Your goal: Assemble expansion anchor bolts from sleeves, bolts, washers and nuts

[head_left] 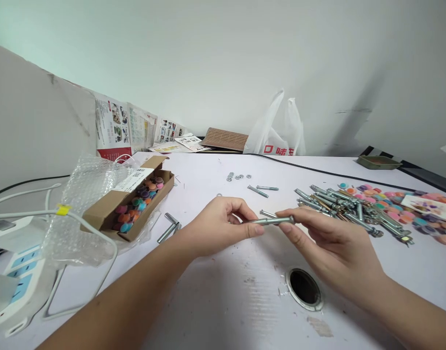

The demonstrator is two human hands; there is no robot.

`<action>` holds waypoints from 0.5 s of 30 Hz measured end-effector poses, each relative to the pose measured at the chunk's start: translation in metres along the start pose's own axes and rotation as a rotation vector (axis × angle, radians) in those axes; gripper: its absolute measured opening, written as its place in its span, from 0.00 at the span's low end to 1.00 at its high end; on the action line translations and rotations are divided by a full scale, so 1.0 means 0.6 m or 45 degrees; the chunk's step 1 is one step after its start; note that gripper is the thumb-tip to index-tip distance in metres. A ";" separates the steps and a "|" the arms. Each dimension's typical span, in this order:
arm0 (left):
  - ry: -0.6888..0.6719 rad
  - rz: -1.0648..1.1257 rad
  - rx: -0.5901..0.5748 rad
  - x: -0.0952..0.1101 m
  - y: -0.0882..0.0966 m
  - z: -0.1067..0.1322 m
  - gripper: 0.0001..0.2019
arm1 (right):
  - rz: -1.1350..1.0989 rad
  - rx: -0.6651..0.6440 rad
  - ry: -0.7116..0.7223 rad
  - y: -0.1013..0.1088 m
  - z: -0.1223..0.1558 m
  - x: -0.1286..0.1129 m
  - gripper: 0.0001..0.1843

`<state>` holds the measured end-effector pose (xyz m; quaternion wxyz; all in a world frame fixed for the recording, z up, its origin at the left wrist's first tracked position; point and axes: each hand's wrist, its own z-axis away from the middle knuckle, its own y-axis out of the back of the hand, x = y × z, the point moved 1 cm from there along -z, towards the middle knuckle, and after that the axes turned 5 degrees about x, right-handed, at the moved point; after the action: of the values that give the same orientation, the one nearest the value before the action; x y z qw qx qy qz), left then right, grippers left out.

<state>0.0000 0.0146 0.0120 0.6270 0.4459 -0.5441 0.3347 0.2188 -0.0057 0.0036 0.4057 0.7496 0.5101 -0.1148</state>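
In front of me, a silver expansion bolt (272, 221) lies level between my hands. My left hand (223, 226) pinches its left end with thumb and forefinger. At the other end, the thumb and fingers of my right hand (328, 238) grip the bolt. A second thin bolt (267, 214) shows just behind it; whether it is held or lies on the table I cannot tell. Beyond my hands are two loose bolts (258, 191) and several nuts (241, 176). Metal sleeves (167, 228) lie left of my left hand.
A pile of expansion bolts (349, 206) lies right, beside colourful round discs (394, 204). Left stand an open cardboard box (102, 209) of coloured pieces, bubble wrap (88, 184) and a power strip (29, 282). A round hole (305, 288) opens in the table (215, 311). A plastic bag (274, 131) stands behind.
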 end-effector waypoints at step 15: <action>0.007 -0.973 0.158 -0.021 0.003 -0.001 0.14 | 0.516 -0.574 -0.063 -0.012 -0.026 0.049 0.17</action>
<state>-0.0038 0.0170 0.0002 0.6798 0.6526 -0.3158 0.1106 0.2221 0.0265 -0.0071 0.5889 0.7241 0.3528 0.0666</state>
